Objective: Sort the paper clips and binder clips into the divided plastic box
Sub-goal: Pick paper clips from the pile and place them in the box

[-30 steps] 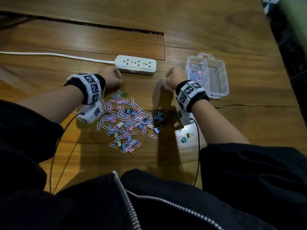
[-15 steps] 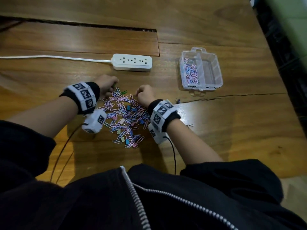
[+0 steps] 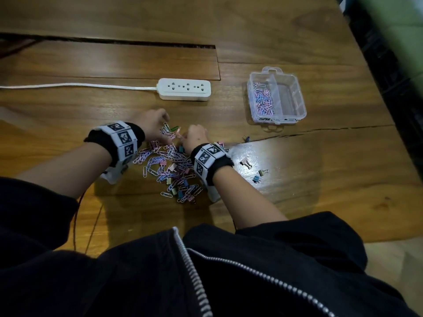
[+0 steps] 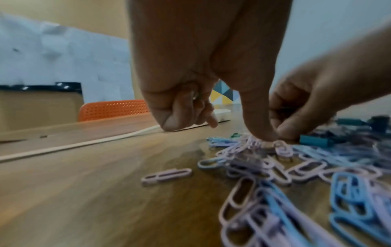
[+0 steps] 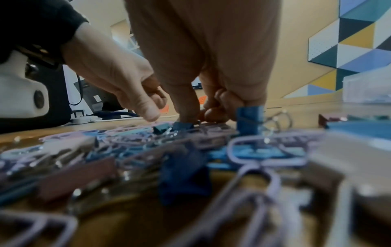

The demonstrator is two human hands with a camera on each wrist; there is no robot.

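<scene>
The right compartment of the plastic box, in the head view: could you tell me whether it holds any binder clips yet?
No, the right compartment of the plastic box shows only clear plastic.

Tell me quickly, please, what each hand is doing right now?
Left hand: fingers curled, thumb pressing the pile of pastel wire paper clips; a grip cannot be told.
Right hand: fingers curled into the pile; a grip cannot be told.

I see a wide wooden table (image 3: 286, 30) with a long dark slot (image 3: 109, 41) across it and a crack (image 3: 320, 131) near its right side. A glare patch (image 3: 258, 152) shines on the wood. On my left wrist view an orange chair (image 4: 114, 108) stands behind the table before a pale wall (image 4: 63, 55). My right wrist view shows a wall panel (image 5: 355, 33) of blue, yellow and white triangles.
</scene>
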